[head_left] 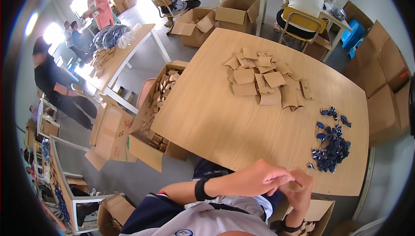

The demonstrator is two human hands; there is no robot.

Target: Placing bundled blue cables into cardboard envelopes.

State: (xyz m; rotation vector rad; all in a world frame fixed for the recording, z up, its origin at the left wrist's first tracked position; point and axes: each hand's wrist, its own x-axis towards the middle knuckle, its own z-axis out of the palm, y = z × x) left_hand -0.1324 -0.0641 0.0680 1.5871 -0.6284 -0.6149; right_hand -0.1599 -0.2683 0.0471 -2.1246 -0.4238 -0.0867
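Down at the near edge of the wooden table (225, 119), both hands meet just above the person's lap. Left hand (259, 177) comes in from the left with a black wristband (199, 189) on the forearm, fingers curled over and touching the right hand (300, 190), which rises from below with its own dark wrist strap. Fingers of both are bunched together around something small; what it is stays hidden, and I cannot tell whether either hand truly grips an object or only the other hand. Nearest loose items: a heap of small dark blue parts (330, 147) on the right side of the tabletop, well clear of the hands, a few strays lying just above the heap. Farther back, near the table's middle, a spread of flat brown cardboard sleeves (263, 78), overlapping. Left of the table, on the floor, an open carton (142, 143) filled with more of the same cardboard pieces. Stacked brown boxes (384, 84) stand to the right. Other people sit at neighbouring tables beyond.
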